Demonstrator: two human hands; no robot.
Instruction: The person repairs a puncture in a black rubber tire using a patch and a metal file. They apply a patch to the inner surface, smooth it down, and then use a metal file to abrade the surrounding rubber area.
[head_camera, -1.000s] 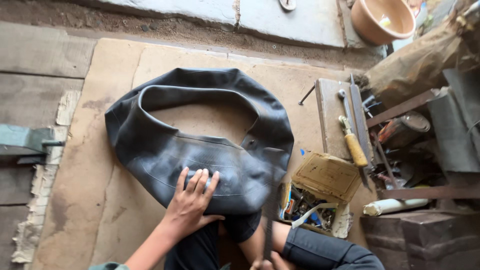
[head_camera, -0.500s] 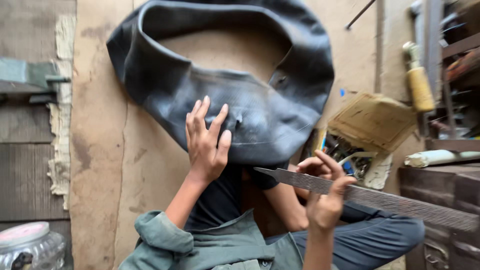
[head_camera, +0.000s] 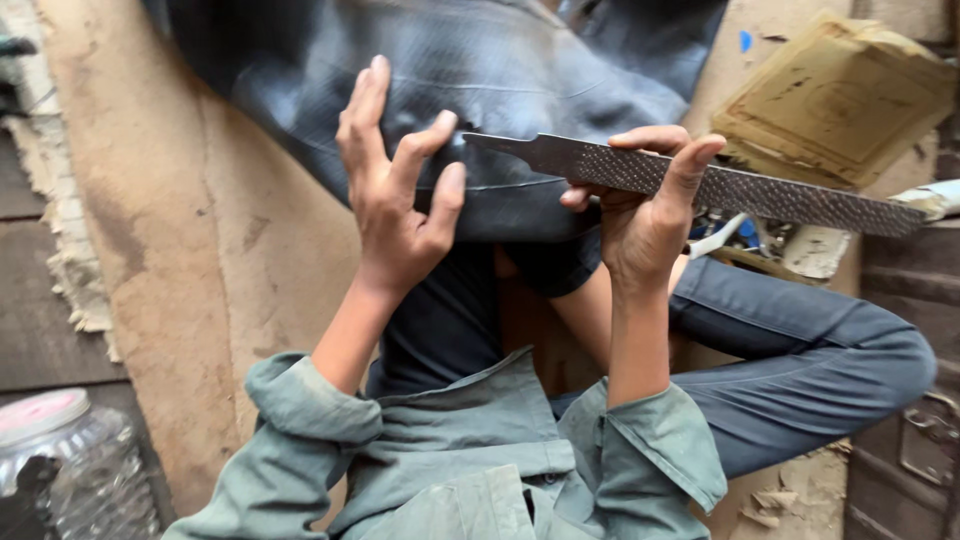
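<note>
A clear plastic jar with a pale lid is sitting at the far left on the floor, beside the worn board. The left hand is pressing, fingers spread apart, on the black rubber inner tube lying across that board. The right hand is gripping a long metal rasp, fingers clamped around it, and holding it over the tube's near edge, with a tattered cardboard box lying behind.

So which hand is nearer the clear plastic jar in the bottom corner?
Left. The left hand rests on the black inner tube, up and right of the jar; the right hand, gripping the rasp, is farther right.
</note>
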